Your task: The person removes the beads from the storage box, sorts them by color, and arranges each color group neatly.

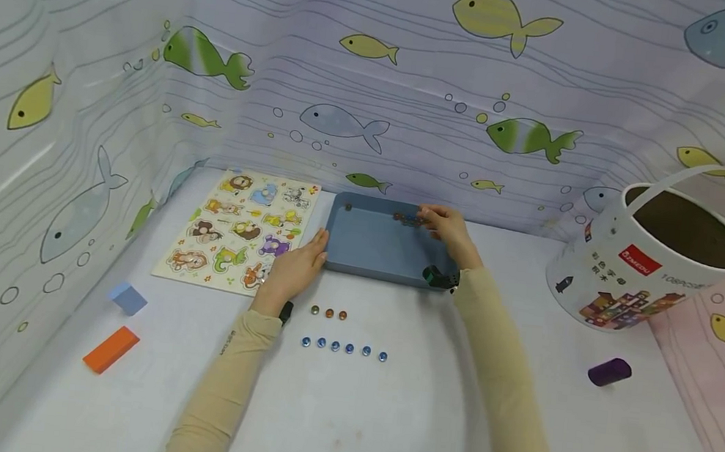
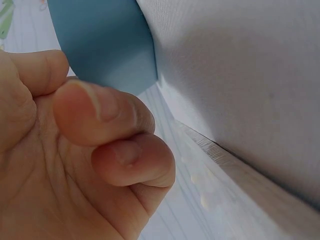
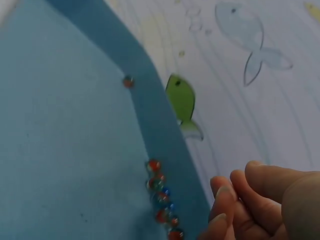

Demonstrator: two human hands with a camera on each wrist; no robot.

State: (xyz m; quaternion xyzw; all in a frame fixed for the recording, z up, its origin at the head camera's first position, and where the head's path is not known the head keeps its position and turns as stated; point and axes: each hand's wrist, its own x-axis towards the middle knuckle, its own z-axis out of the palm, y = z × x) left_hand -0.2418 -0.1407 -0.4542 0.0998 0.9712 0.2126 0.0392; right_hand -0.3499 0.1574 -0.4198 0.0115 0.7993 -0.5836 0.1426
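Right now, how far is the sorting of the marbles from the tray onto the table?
Done so far: a row of six blue marbles and three orange marbles lie on the table. In hand: the right hand reaches the marble cluster at the far wall of the blue tray, while the left hand rests against the tray's edge. Left: that cluster and one lone marble.

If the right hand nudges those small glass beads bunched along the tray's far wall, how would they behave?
The beads look round and glossy, so they would probably roll and scatter across the smooth blue tray; one already sits apart. The raised rim should likely contain them. Being tiny and slick, they may slip from the right hand when pinched.
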